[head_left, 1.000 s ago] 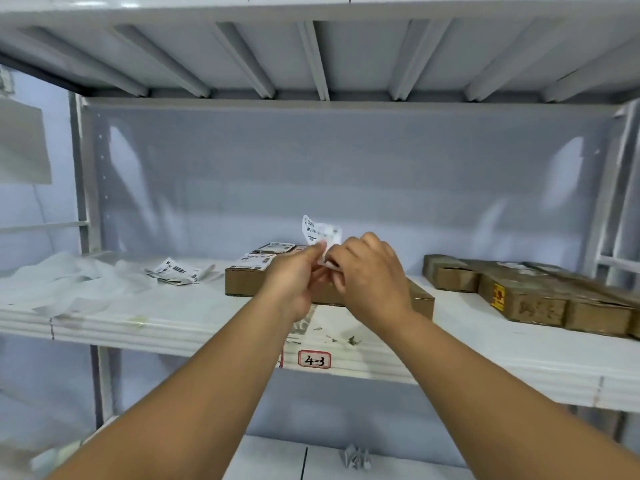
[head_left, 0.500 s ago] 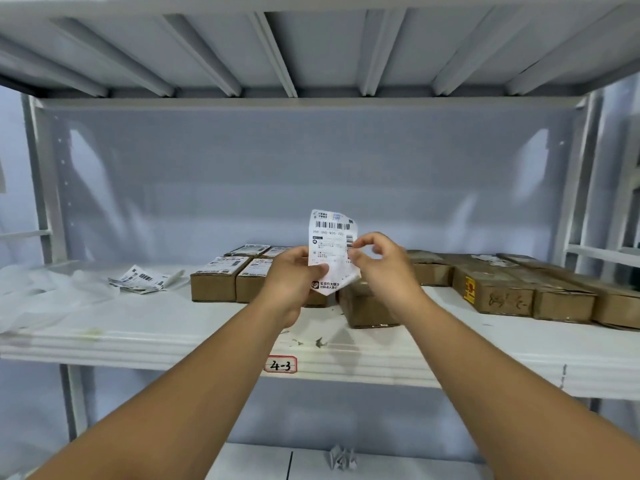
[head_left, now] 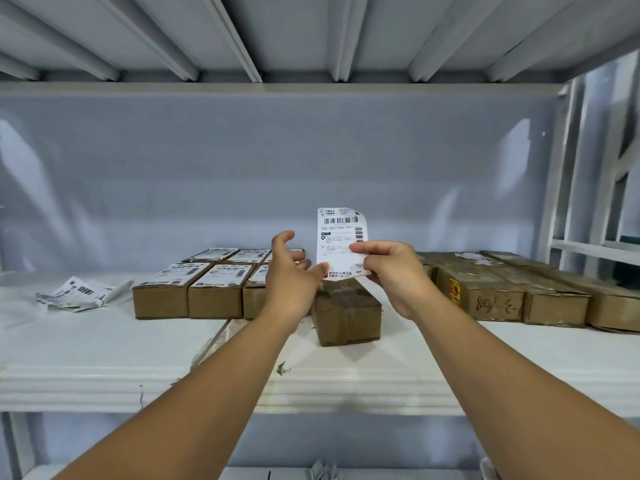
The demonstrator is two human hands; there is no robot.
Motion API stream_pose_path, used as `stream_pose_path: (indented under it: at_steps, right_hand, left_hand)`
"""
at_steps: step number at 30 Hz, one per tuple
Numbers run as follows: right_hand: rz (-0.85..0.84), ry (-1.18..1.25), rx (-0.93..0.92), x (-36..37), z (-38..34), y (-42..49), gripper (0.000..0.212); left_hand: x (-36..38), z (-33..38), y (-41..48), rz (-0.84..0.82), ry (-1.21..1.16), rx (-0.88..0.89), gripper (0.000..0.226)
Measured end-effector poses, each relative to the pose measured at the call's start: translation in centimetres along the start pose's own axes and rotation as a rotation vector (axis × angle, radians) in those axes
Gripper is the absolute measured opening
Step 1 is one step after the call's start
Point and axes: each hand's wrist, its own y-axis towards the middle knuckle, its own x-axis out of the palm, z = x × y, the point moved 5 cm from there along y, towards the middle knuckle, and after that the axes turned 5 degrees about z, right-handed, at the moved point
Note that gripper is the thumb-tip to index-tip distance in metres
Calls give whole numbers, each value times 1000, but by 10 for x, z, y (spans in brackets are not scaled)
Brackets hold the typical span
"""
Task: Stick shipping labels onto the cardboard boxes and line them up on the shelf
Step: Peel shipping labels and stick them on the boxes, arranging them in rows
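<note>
A white shipping label (head_left: pixel 341 233) with barcodes stands upright in the air, pinched at its right lower edge by my right hand (head_left: pixel 391 271). My left hand (head_left: pixel 292 275) is beside the label's lower left corner with its fingers spread and relaxed; only the thumb tip is near the paper. Directly below the label lies an unlabelled cardboard box (head_left: pixel 346 317), set forward on the shelf (head_left: pixel 104 386). To its left, several labelled boxes (head_left: pixel 214 292) lie side by side in rows. Several plain brown boxes (head_left: pixel 485 296) are lined up on the right.
A loose pile of labels (head_left: pixel 72 292) lies at the left, with crumpled white paper (head_left: pixel 14 306) beyond it. Small paper scraps (head_left: pixel 282 368) lie near the shelf's front edge. The upper shelf hangs close overhead, and a white upright frame (head_left: pixel 568 202) stands at the right.
The label went from crumpled between both hands to held up flat. My left hand has let go of its left edge and spread its fingers. The view moved closer and right.
</note>
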Motion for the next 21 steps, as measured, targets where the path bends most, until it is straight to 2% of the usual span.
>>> stream_pose_path:
  at_steps: [3, 6, 10, 14, 17, 21]
  right_hand:
    - [-23, 2, -1, -4, 14, 3, 35]
    - [8, 21, -10, -5, 25, 4, 36]
    - [24, 115, 17, -4, 38, 3, 37]
    - [24, 200, 36, -3, 43, 3, 38]
    - [30, 189, 22, -5, 44, 2, 42]
    - [50, 152, 34, -6, 45, -1, 40]
  left_hand:
    - [1, -11, -4, -89, 57, 155, 54]
    - [1, -25, -10, -101, 97, 249, 46]
    - [-3, -26, -14, -76, 54, 262, 53]
    - [-4, -23, -16, -63, 113, 346, 42]
    - [-3, -22, -17, -59, 138, 357, 24]
    - [-2, -23, -18, -70, 162, 336, 20]
